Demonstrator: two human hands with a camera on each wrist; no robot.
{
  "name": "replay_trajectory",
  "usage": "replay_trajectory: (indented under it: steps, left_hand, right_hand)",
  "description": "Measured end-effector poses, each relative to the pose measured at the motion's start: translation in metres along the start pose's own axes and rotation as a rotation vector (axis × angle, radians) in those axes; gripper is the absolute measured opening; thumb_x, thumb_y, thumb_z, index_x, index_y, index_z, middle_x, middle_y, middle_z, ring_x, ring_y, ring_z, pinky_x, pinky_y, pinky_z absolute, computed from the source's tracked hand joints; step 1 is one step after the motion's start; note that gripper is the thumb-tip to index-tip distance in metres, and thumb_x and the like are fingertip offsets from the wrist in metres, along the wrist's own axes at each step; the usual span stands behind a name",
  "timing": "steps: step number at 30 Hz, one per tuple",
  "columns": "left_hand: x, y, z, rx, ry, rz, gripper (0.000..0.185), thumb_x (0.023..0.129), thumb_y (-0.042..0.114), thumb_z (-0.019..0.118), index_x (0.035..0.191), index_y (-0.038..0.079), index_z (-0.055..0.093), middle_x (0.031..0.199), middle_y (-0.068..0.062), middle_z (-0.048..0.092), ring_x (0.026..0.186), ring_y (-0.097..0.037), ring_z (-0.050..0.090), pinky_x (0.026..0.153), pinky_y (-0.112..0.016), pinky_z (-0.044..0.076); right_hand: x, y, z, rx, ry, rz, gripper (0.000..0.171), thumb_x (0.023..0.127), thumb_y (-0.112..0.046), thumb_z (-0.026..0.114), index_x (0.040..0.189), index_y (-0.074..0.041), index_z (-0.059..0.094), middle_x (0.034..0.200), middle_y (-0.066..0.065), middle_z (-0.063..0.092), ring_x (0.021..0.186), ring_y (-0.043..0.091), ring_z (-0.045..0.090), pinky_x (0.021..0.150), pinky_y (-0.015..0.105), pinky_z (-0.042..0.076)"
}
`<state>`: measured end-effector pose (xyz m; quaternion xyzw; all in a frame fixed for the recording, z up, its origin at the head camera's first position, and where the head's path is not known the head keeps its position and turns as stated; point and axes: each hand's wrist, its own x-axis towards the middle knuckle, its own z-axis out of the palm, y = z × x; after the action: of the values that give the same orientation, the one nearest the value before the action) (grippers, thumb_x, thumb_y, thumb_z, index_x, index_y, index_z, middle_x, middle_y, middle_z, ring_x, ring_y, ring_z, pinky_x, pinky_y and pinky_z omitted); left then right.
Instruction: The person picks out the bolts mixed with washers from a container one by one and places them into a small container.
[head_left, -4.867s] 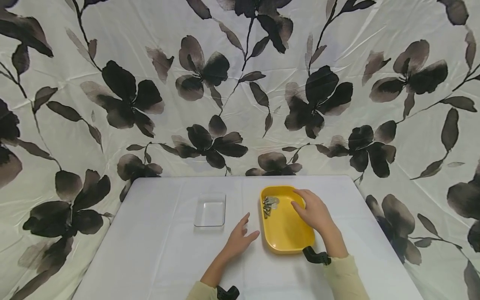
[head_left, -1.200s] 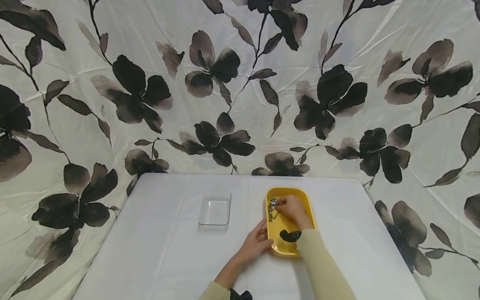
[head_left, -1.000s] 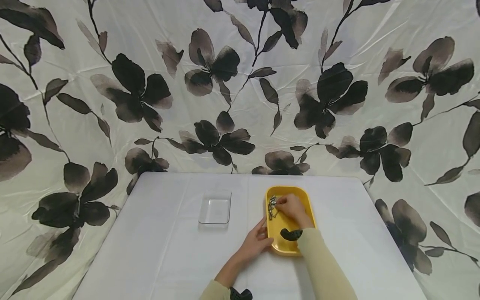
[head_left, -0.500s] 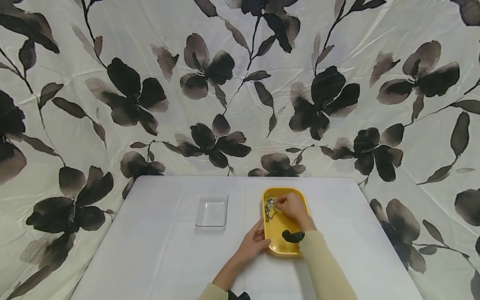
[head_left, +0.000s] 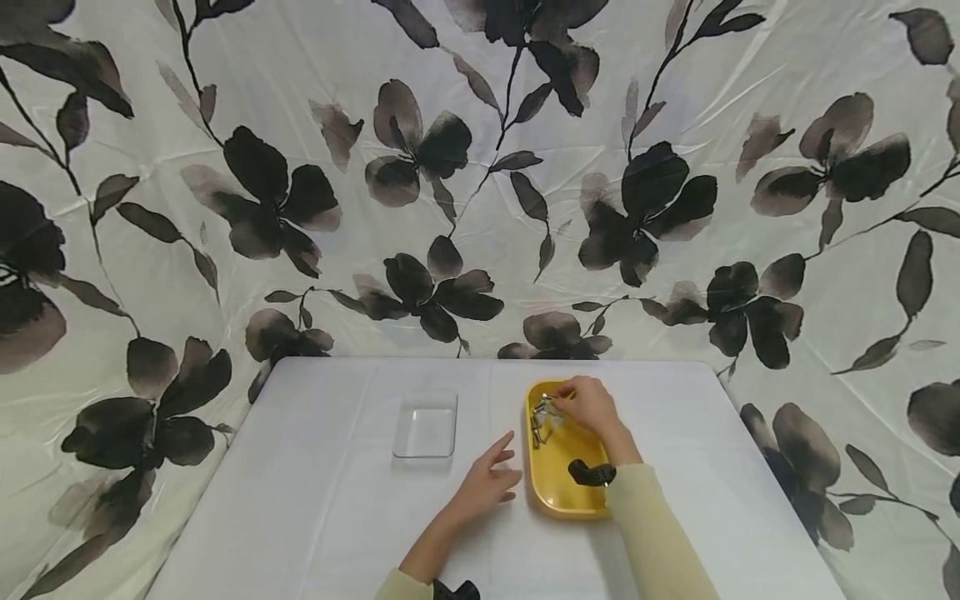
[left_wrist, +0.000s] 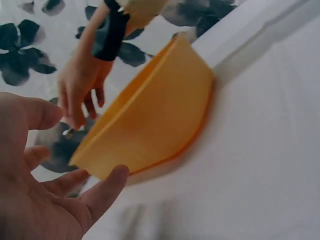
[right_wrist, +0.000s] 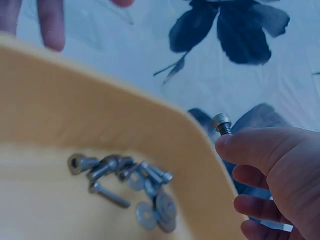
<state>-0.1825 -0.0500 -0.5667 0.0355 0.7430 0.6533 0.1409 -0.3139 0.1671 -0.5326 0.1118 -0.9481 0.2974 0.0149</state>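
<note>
Pinching one bolt (right_wrist: pixel 220 123) above the tray's (head_left: pixel 558 492) far edge, right hand (head_left: pixel 592 406) looks mid-pickup; left hand (head_left: pixel 483 483) rests spread. Next likely needs carrying it to the dish (head_left: pixel 425 427).

R hand (head_left: pixel 592 404) over yellow tray (head_left: pixel 558 492) – L hand (head_left: pixel 483 483) beside, clear dish (head_left: pixel 425 425) left

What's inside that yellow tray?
The yellow tray holds a small pile of bolts and washers at one end. The right hand pinches one bolt above it. The hand and sleeve hide part of the tray floor.
</note>
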Motion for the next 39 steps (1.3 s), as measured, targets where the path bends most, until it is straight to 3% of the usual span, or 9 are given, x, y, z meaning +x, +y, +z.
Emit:
replay_trajectory:
  steps: [4, 9, 14, 18, 20, 24, 29, 36, 39]
  left_hand:
    - [-0.002, 0.011, -0.024, 0.034, 0.014, 0.027, 0.062, 0.095, 0.022, 0.061, 0.151, 0.023, 0.036, 0.145, -0.020, 0.040, 0.115, -0.032, 0.057, 0.080, -0.037, 0.057]
    - [-0.007, 0.030, -0.058, 0.152, 0.093, 0.142, 0.056, 0.096, 0.016, 0.059, 0.148, 0.024, 0.041, 0.143, -0.017, 0.043, 0.113, -0.031, 0.058, 0.077, -0.034, 0.058]
    - [-0.010, 0.047, -0.094, 0.300, 0.197, 0.247, 0.056, 0.095, 0.013, 0.062, 0.147, 0.021, 0.043, 0.140, -0.016, 0.048, 0.113, -0.038, 0.058, 0.086, -0.049, 0.054]
    - [-0.011, 0.053, -0.122, 0.363, 0.254, 0.253, 0.058, 0.095, 0.014, 0.062, 0.149, 0.022, 0.041, 0.141, -0.017, 0.047, 0.118, -0.042, 0.054, 0.095, -0.059, 0.044]
    - [-0.011, 0.054, -0.134, 0.388, 0.269, 0.252, 0.059, 0.095, 0.015, 0.061, 0.150, 0.021, 0.039, 0.143, -0.018, 0.045, 0.121, -0.043, 0.052, 0.098, -0.058, 0.043]
    - [-0.010, 0.049, -0.156, 0.425, 0.280, 0.232, 0.061, 0.096, 0.015, 0.059, 0.152, 0.018, 0.035, 0.147, -0.020, 0.039, 0.127, -0.044, 0.045, 0.101, -0.055, 0.041]
    - [-0.005, 0.032, -0.178, 0.415, 0.277, 0.117, 0.063, 0.098, 0.019, 0.057, 0.153, 0.014, 0.029, 0.151, -0.023, 0.031, 0.129, -0.048, 0.040, 0.102, -0.057, 0.039]
    - [0.005, 0.001, -0.190, 0.307, 0.237, -0.069, 0.066, 0.100, 0.029, 0.053, 0.155, 0.012, 0.020, 0.152, -0.029, 0.023, 0.128, -0.051, 0.039, 0.084, -0.048, 0.055]
    - [0.008, -0.011, -0.189, 0.266, 0.244, -0.125, 0.067, 0.100, 0.028, 0.052, 0.156, 0.012, 0.019, 0.152, -0.029, 0.022, 0.130, -0.050, 0.037, 0.082, -0.044, 0.056]
  right_hand:
    - [0.003, -0.010, -0.006, -0.003, 0.018, -0.050, 0.010, 0.082, -0.024, 0.078, 0.088, -0.015, 0.078, 0.088, -0.002, 0.068, 0.083, 0.017, 0.061, 0.074, 0.038, 0.053]
    - [0.005, -0.024, -0.007, 0.014, 0.010, -0.067, 0.011, 0.083, -0.023, 0.078, 0.090, -0.014, 0.078, 0.087, -0.003, 0.067, 0.081, 0.016, 0.060, 0.074, 0.036, 0.053]
    - [0.007, -0.040, -0.007, 0.042, -0.010, -0.076, 0.008, 0.085, -0.023, 0.076, 0.090, -0.017, 0.077, 0.088, -0.005, 0.066, 0.078, 0.014, 0.059, 0.072, 0.033, 0.053]
    - [0.010, -0.054, -0.006, 0.056, -0.020, -0.081, 0.007, 0.086, -0.026, 0.075, 0.089, -0.019, 0.077, 0.089, -0.005, 0.066, 0.079, 0.015, 0.058, 0.071, 0.033, 0.053]
    - [0.011, -0.060, -0.006, 0.055, -0.018, -0.092, 0.007, 0.085, -0.026, 0.076, 0.088, -0.020, 0.077, 0.089, -0.005, 0.066, 0.079, 0.015, 0.057, 0.069, 0.032, 0.052]
    - [0.012, -0.069, -0.002, 0.044, 0.009, -0.134, 0.006, 0.084, -0.026, 0.077, 0.086, -0.020, 0.077, 0.086, -0.005, 0.065, 0.080, 0.015, 0.057, 0.066, 0.031, 0.050]
    - [0.017, -0.079, 0.005, 0.053, -0.005, -0.158, 0.006, 0.084, -0.026, 0.076, 0.086, -0.021, 0.076, 0.085, -0.007, 0.064, 0.080, 0.014, 0.056, 0.065, 0.029, 0.049]
    - [0.023, -0.093, 0.014, 0.075, -0.026, -0.175, 0.007, 0.086, -0.027, 0.075, 0.087, -0.020, 0.076, 0.088, -0.004, 0.065, 0.079, 0.015, 0.054, 0.064, 0.028, 0.049]
    - [0.023, -0.098, 0.016, 0.076, -0.044, -0.178, 0.007, 0.086, -0.027, 0.075, 0.088, -0.020, 0.077, 0.087, -0.005, 0.064, 0.079, 0.015, 0.054, 0.065, 0.028, 0.049]
